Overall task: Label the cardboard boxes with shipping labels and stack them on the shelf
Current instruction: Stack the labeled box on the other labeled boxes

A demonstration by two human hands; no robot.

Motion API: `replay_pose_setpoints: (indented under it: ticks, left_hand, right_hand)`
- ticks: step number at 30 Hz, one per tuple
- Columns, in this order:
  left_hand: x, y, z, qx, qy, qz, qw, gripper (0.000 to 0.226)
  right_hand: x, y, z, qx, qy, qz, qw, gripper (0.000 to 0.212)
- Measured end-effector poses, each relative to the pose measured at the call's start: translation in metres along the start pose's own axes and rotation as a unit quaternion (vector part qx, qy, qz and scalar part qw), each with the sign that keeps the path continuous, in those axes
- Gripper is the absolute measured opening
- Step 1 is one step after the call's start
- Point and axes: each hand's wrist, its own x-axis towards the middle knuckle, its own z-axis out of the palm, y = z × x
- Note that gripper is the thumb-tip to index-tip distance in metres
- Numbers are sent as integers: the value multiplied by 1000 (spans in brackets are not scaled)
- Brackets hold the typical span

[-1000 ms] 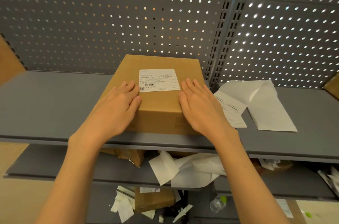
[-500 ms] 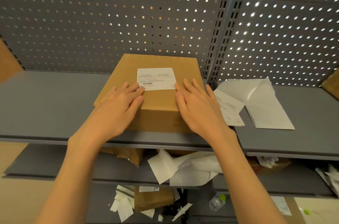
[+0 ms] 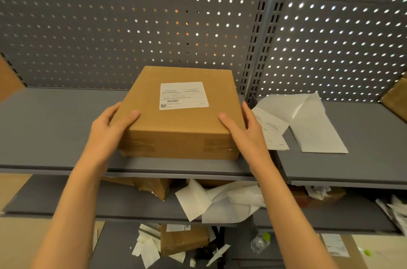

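A flat brown cardboard box lies on the grey shelf, with a white shipping label stuck on its top. My left hand grips the box's near left corner, thumb on the top face and fingers down the side. My right hand grips the near right corner the same way. A strip of white label sheets lies on the shelf just right of the box.
A perforated grey back panel and a slotted upright stand behind the box. Brown boxes show at the far left edge and far right edge. Lower shelves hold crumpled backing paper and more parcels.
Both hands have slid off the label area on the box's top outward to its near corners and now grip the sides. The label is fully uncovered.
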Motion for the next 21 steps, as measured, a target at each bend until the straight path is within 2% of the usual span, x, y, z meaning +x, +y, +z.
replay_pose_setpoints:
  ticks: [3, 6, 14, 21]
  left_hand:
    - [-1, -8, 0, -91, -21, -49, 994, 76]
    - [-2, -12, 1, -139, -39, -64, 988, 78]
    - [-11, -2, 9, -157, -17, -31, 987, 79]
    - [-19, 26, 16, -181, 11, 14, 983, 67]
  right_hand:
    - [-4, 6, 2, 62, 0, 30, 998, 81]
    - [-8, 10, 5, 113, -7, 47, 992, 78]
    - [-10, 7, 5, 153, 11, 21, 988, 73]
    - [-12, -18, -15, 179, 34, -20, 983, 68]
